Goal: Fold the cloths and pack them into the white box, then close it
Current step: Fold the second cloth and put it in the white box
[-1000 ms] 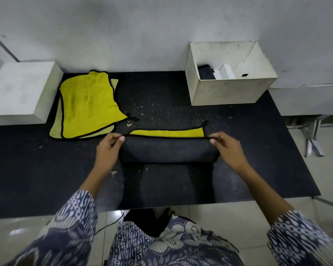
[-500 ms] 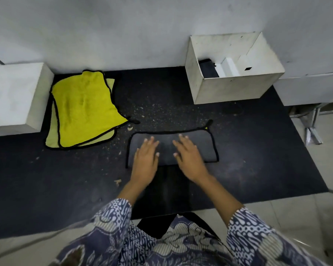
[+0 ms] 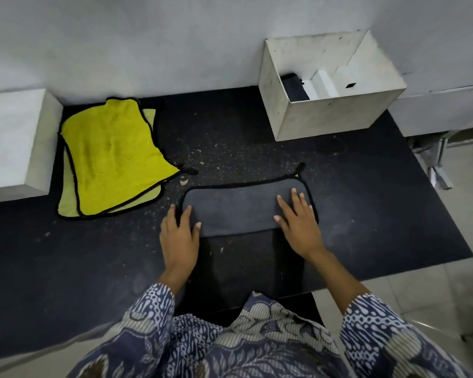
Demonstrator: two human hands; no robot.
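A cloth folded in half (image 3: 238, 208), grey side up with black trim, lies flat on the black table (image 3: 366, 214) in front of me. My left hand (image 3: 179, 233) rests flat on its left end, fingers spread. My right hand (image 3: 298, 222) presses flat on its right end. Neither hand grips anything. Two yellow cloths (image 3: 112, 159) with black trim lie stacked, unfolded, at the left. The white box (image 3: 331, 88) stands open at the back right, with a dark folded cloth (image 3: 294, 87) inside at its left.
A white block (image 3: 14, 143) sits at the table's left edge against the grey wall. White dividers show inside the box. Crumbs and specks dot the table's middle. A metal stand and tiled floor lie beyond the right edge.
The cloth's near half was folded over, hiding the yellow side. My hands then flattened it and slid apart from the middle to its two ends.
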